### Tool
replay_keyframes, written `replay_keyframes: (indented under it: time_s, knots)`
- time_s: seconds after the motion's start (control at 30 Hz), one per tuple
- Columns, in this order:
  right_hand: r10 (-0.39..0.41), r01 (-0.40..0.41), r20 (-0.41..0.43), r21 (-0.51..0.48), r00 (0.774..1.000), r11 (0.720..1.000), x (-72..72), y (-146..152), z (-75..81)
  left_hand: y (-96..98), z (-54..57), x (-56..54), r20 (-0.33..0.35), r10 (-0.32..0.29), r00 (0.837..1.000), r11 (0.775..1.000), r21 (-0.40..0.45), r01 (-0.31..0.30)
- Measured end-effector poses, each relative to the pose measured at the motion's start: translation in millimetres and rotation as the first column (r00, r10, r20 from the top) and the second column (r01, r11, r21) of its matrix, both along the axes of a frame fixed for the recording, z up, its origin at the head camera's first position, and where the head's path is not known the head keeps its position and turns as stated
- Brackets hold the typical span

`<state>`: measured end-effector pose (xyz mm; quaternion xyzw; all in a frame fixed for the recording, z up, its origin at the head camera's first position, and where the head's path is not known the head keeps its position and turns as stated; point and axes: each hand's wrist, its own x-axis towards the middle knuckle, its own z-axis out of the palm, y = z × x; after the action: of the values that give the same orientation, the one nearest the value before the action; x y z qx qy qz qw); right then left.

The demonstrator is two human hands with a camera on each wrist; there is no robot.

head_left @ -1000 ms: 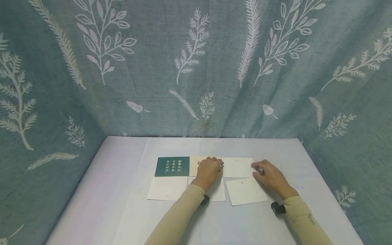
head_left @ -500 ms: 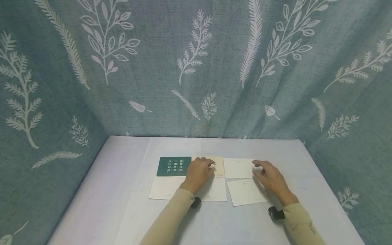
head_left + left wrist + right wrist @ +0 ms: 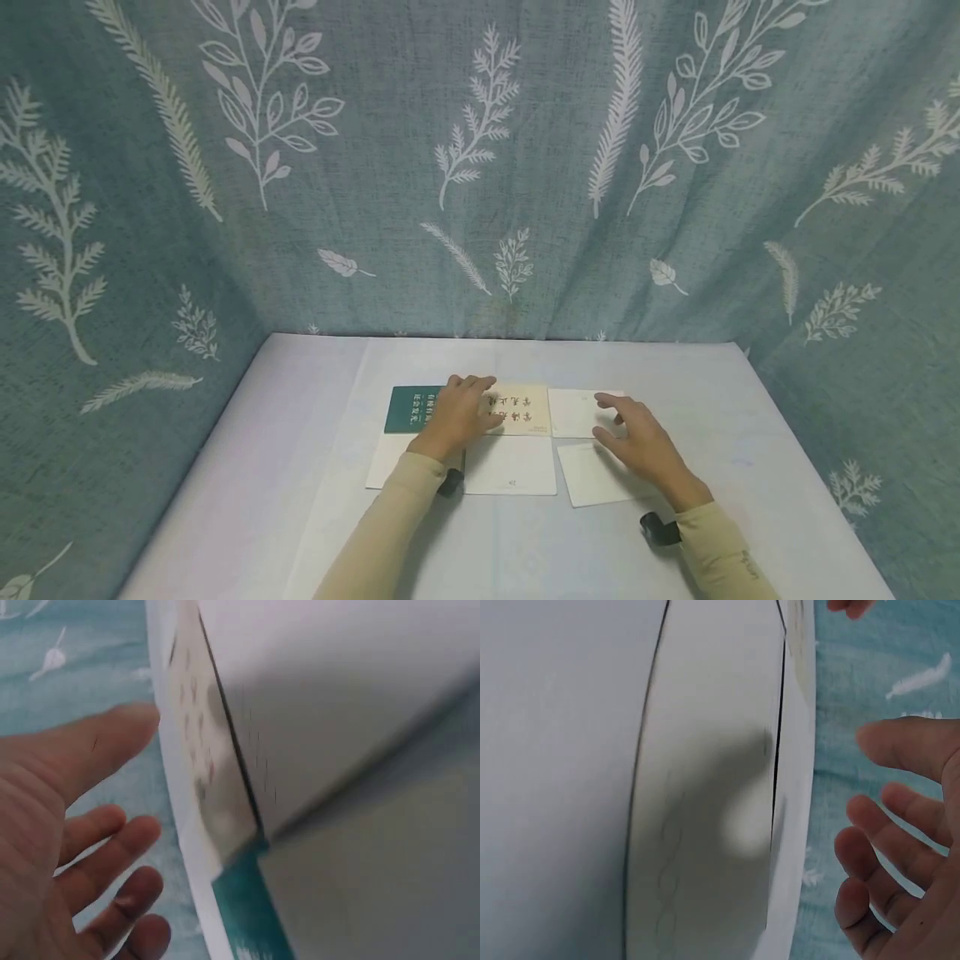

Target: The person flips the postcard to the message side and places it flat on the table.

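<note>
Well, nearest you, your sleeves (image 3: 386, 525) come in over the desk (image 3: 247, 517), whose near edge is out of view. The black wrist straps (image 3: 660, 531) probably carry the side cameras.

The near row has three white cards. The left one (image 3: 382, 468) and the middle one (image 3: 517, 468) lie square and side by side, parallel to the desk's far edge, presumably so they read as a grid. The right one (image 3: 585, 479) sits askew, with a wedge-shaped gap on its left, so it looks only loosely laid.

Your left hand (image 3: 455, 417) is released, thumb apart and fingers loosely bent, over the join of the green card (image 3: 399, 412) and the cream card (image 3: 531, 408). Your right hand (image 3: 641, 442) is likewise relaxed and grasping nothing, above the skewed card and the far row's white card (image 3: 570, 412). I can't tell whether either touches paper.

That far row runs edge to edge, short of the desk's far edge; the leafy curtain (image 3: 390, 267) hangs behind, likely as a plain backdrop.
</note>
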<state>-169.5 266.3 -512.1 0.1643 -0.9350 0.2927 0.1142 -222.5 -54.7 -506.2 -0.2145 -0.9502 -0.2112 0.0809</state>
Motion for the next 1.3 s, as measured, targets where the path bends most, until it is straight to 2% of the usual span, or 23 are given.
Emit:
replay_keyframes:
  time_s: [0.2, 0.37, 0.47, 0.67, 0.8, 0.93, 1.1, 1.3]
  knots:
    - [0.056, -0.056, 0.008, 0.018, 0.998, 0.998, -6.9, -17, -0.1, -13.2, 3.9, -9.7, 0.117, 0.006, 0.993, 0.998, -0.057, 0.001]
    - [0.126, -0.126, 0.003, 0.034, 0.992, 0.991, -17.3, -30, -0.1, -16.3, 5.0, -13.7, 0.226, 0.016, 0.974, 0.997, -0.071, 0.000]
    - [0.154, -0.154, 0.003, 0.060, 0.988, 0.986, -25.5, -39, 2.0, -16.7, 4.4, -16.1, 0.253, 0.020, 0.967, 0.996, -0.087, 0.002]
    - [0.157, -0.168, 0.093, 0.128, 0.983, 0.978, -43.8, -56, 4.2, -16.3, 3.2, -20.0, 0.269, 0.026, 0.963, 0.996, -0.091, -0.001]
    - [0.137, -0.173, 0.190, 0.187, 0.972, 0.967, -54.9, -67, 4.9, -15.8, 1.9, -22.0, 0.253, 0.021, 0.967, 0.995, -0.100, 0.004]
    - [0.104, -0.166, 0.254, 0.234, 0.961, 0.958, -61.6, -76, 4.8, -15.5, 1.2, -22.3, 0.246, 0.016, 0.969, 0.994, -0.109, 0.011]
    - [0.076, -0.141, 0.247, 0.257, 0.966, 0.956, -66.5, -79, 2.5, -15.8, 0.0, -22.3, 0.255, 0.016, 0.967, 0.994, -0.107, 0.011]
    - [0.090, -0.126, 0.193, 0.187, 0.977, 0.974, -71.5, -79, 2.8, -15.5, -0.8, -22.4, 0.257, 0.022, 0.966, 0.993, -0.120, 0.010]
